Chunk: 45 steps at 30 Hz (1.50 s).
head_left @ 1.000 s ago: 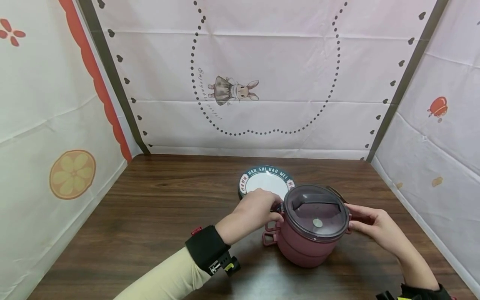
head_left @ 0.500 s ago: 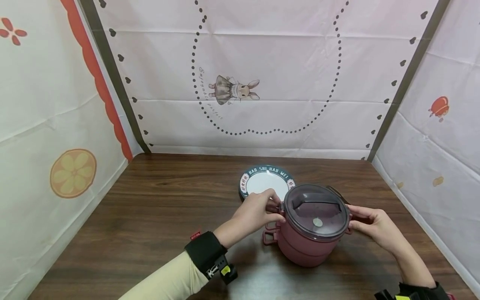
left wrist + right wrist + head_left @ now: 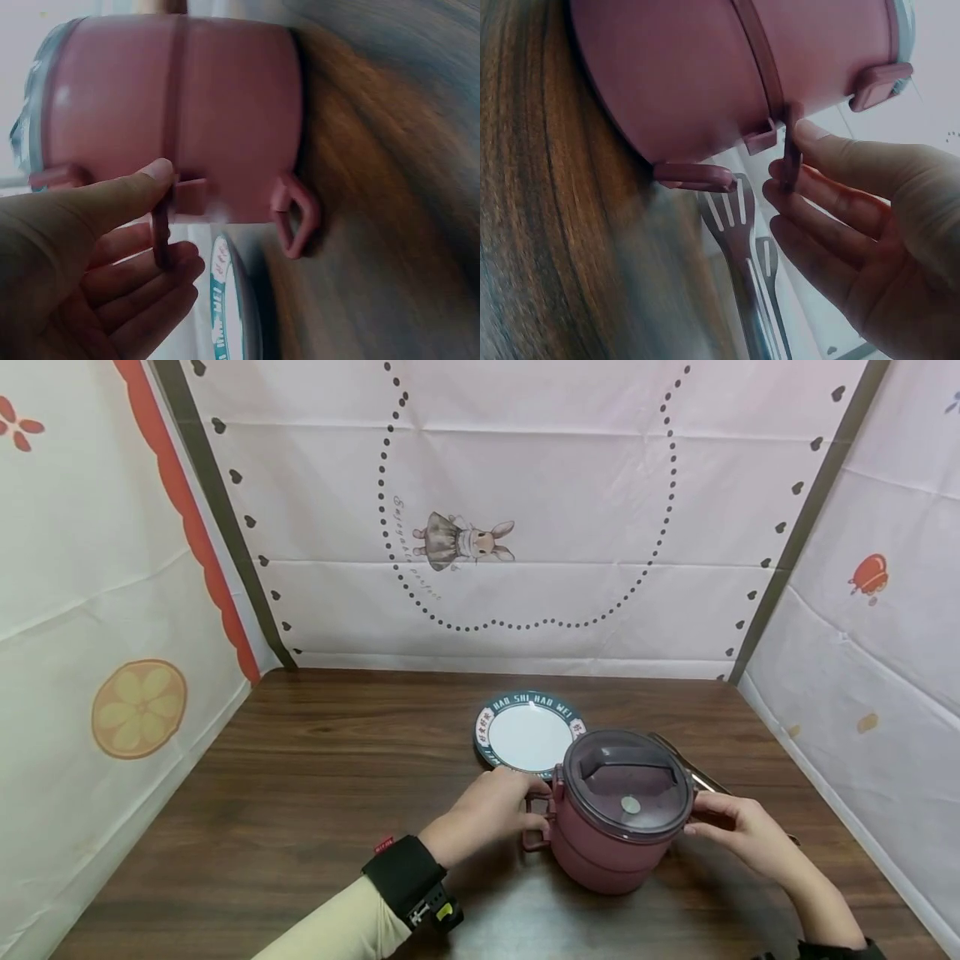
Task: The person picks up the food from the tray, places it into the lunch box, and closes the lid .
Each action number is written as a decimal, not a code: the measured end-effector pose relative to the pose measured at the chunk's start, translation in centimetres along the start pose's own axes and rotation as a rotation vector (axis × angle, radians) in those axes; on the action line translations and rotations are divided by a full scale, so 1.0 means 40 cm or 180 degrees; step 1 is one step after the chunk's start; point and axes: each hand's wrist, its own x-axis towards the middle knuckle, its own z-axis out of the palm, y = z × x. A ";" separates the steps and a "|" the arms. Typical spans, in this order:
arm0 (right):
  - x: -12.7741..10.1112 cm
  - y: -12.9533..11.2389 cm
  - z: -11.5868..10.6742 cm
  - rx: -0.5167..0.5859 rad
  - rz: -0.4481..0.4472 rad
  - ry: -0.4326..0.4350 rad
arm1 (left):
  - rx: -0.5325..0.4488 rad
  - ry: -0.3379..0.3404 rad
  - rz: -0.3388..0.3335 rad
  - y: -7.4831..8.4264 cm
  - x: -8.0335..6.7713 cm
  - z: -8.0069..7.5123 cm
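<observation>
A dusty-red, two-tier lunch pot (image 3: 611, 860) with a see-through grey lid (image 3: 630, 785) stands upright on the table, with latches and loop handles on both sides. My left hand (image 3: 483, 810) pinches the middle latch (image 3: 161, 240) on its left side between thumb and fingers. On the opposite side, my right hand (image 3: 750, 839) has thumb and fingertips around the matching latch (image 3: 791, 150). Both of these latches stick out from the wall in the wrist views. The upper clip (image 3: 881, 86) near the lid shows in the right wrist view.
Behind the pot to the left lies a white plate (image 3: 528, 739) with a green lettered rim. A metal utensil (image 3: 739, 232) with slotted heads lies behind the pot on the right, partly hidden by my right hand. Printed cloth walls (image 3: 555, 485) enclose the wooden table (image 3: 337, 760).
My left hand has moved down from near the lid to the middle latch. The right hand has also shifted lower, uncovering more of the utensil. The pot stays in place.
</observation>
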 end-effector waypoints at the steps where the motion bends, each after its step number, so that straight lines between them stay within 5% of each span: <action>1: 0.002 0.000 0.002 -0.0041 -0.0045 0.0021 | 0.0075 0.0023 -0.0003 0.001 -0.001 0.003; 6: 0.008 0.001 0.016 0.0074 -0.0087 0.0006 | 0.0281 0.0161 -0.0031 0.006 -0.005 0.023; 16: 0.004 0.000 0.033 -0.0094 0.0024 0.0069 | -0.0226 0.0355 -0.0130 -0.002 -0.003 0.060; 27: 0.005 0.003 0.038 0.0082 0.0031 0.0030 | -0.0618 -0.0057 -0.0008 -0.005 -0.010 0.041; 45: -0.002 0.046 0.062 0.0767 -0.0443 0.0109 | -0.0699 0.0373 0.0124 -0.017 -0.027 0.084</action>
